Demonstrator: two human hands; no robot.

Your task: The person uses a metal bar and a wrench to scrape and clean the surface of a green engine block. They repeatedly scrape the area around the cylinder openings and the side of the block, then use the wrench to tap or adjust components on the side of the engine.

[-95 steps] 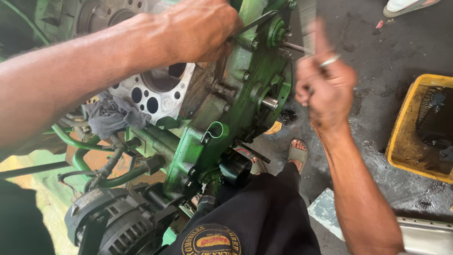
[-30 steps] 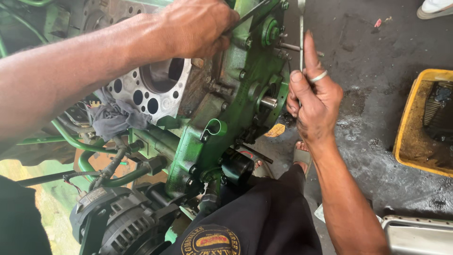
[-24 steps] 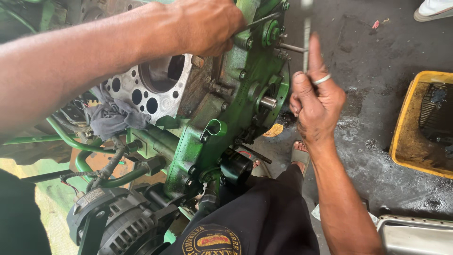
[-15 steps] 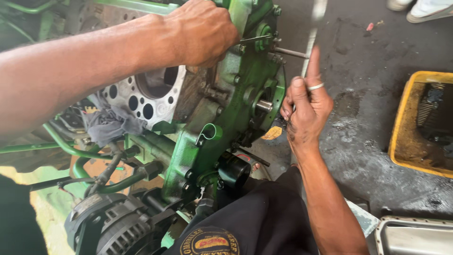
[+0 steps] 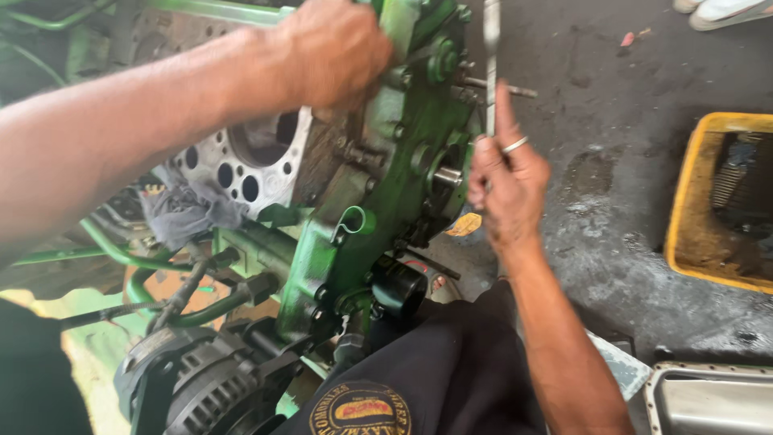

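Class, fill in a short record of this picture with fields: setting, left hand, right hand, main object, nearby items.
Setting: workshop with a stained concrete floor
Main object: green engine block with a bare metal cylinder face
Left hand: pressed against the top of the engine's green front cover, blurred
Right hand: gripping a slim metal tool held upright, ring on one finger
Nearby items: grey rag, alternator, yellow tray, metal pan
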